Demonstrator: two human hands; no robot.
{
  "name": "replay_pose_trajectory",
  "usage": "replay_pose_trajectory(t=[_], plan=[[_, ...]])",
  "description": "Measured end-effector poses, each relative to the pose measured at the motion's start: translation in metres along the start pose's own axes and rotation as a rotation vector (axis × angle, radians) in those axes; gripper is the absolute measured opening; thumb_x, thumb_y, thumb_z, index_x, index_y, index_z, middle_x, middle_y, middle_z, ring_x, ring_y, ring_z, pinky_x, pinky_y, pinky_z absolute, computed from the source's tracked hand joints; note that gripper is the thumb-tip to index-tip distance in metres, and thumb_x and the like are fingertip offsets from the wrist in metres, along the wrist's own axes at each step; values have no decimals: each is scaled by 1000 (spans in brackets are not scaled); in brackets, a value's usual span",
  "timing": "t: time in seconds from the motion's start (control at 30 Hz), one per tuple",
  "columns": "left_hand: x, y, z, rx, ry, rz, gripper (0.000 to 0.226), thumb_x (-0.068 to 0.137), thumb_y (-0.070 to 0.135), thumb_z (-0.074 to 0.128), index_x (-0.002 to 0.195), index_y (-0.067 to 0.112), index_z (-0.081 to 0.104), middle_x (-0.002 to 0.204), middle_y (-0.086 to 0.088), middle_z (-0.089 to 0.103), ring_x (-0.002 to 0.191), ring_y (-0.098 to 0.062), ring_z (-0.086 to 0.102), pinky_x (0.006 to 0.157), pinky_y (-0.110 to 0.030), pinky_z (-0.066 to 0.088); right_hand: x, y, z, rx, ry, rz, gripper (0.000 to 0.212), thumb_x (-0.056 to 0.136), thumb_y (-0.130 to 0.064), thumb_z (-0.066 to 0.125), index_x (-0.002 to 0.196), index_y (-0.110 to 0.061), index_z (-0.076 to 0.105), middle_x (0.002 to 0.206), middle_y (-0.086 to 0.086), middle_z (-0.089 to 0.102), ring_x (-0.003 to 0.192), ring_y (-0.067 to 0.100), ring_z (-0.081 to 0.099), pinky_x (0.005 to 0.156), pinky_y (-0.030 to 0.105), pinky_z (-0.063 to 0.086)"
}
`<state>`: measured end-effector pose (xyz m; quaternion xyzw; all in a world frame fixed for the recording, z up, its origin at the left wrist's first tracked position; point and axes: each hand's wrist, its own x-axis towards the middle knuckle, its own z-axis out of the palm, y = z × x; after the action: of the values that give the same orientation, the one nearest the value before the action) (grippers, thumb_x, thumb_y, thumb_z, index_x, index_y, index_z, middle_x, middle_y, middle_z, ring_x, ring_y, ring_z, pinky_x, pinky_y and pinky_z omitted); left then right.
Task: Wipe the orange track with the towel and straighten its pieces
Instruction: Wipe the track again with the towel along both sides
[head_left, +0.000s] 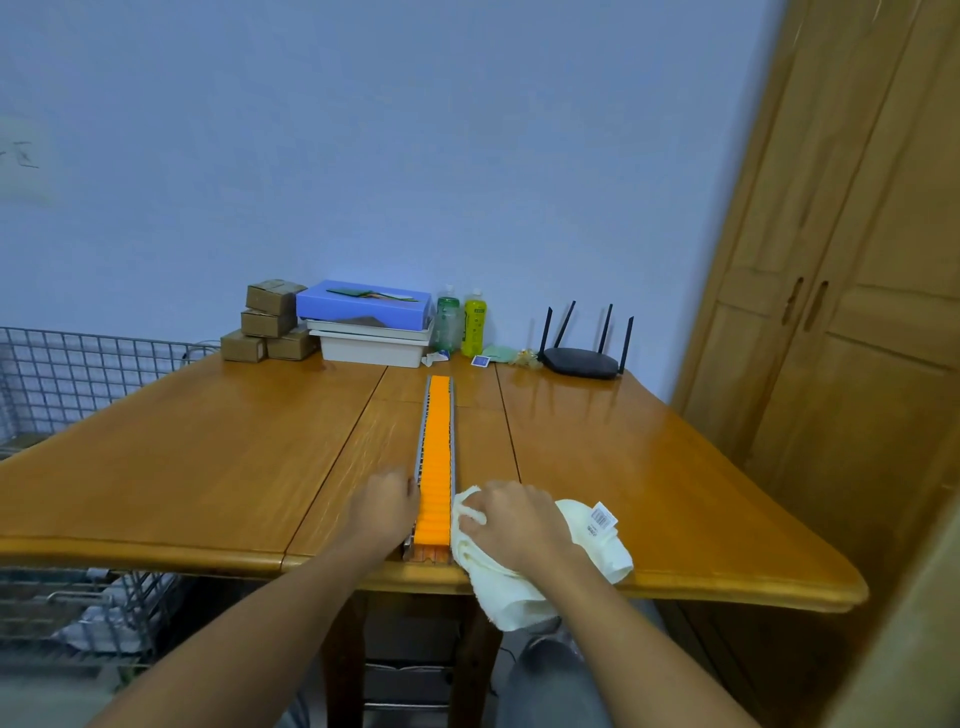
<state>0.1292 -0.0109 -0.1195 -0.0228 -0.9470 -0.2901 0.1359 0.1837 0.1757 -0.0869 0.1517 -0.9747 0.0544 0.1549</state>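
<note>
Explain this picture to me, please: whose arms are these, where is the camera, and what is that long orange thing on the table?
There is no machine here. The single picture comes from a camera worn on a person's head, looking forward and down, so the two bare arms reaching in from the bottom are the wearer's own.

On the glossy wooden table lies a long orange track with grey side rails, running straight away from the person. The left hand rests against the track's left rail near its close end. The right hand presses a cream-white cloth towel against the track's right side; part of the towel hangs over the table's edge.

At the far edge by the wall stand small brown cardboard boxes, a blue box on white trays, two plastic bottles and a black router with four antennas.
</note>
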Motion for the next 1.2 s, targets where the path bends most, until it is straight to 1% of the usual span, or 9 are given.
replay_pose_trajectory(t=[0.1,0.2,0.3,0.63,0.73,0.87,1.03,1.1,1.2], plan=[[1,-2,-1,-2,-13,35,15,106,27,50,97,22,61,87,1,63,74,-11,62,60,-24,47,10,-3,4,-11,27,23,40,102,-46,46,128,-25,70,108,0,66,81,17,55,67,30,41],[3,-4,-3,-7,-35,63,13,105,27,51,96,24,60,85,3,63,73,-12,63,62,-25,51,22,-4,7,-37,38,66,38,103,-43,45,123,-21,70,105,0,65,77,17,53,65,30,39],[2,-3,-5,4,-36,73,12,105,27,51,97,25,60,86,5,61,74,-11,61,60,-21,45,36,-6,10,-74,48,92,37,105,-38,42,118,-17,70,105,2,64,82,21,61,64,31,40],[4,-1,-20,-91,-77,95,14,104,26,54,91,26,61,80,7,63,66,-5,59,52,-14,35,68,2,23,-48,51,172,37,105,-35,40,121,-17,68,113,3,64,94,24,64,69,32,46],[15,-2,-22,-71,-76,80,16,103,26,53,89,26,62,75,7,62,62,-5,57,48,-15,32,76,10,24,-5,41,183,38,105,-38,41,122,-18,68,115,2,64,95,25,65,69,33,48],[35,3,-26,-65,-39,72,23,103,23,53,81,29,59,70,7,60,61,-6,54,51,-18,32,90,19,16,20,82,213,39,105,-39,40,123,-19,68,117,3,63,95,26,65,66,31,43],[63,17,-28,-294,4,-1,27,104,26,52,80,21,65,75,-2,65,71,-17,62,60,-29,44,116,23,-5,125,183,234,39,105,-43,42,132,-26,66,122,3,63,101,26,63,74,34,47],[74,25,-30,-386,-8,-21,29,105,28,51,83,18,67,78,-5,67,73,-15,61,62,-26,44,128,22,-10,146,211,240,38,104,-44,43,129,-27,67,117,2,63,98,26,63,71,34,45],[88,32,-34,-563,-73,-22,31,105,34,50,86,20,70,77,5,66,76,-12,61,66,-23,43,142,18,-14,204,252,264,36,104,-45,45,127,-28,67,108,0,62,91,24,60,67,32,37]])
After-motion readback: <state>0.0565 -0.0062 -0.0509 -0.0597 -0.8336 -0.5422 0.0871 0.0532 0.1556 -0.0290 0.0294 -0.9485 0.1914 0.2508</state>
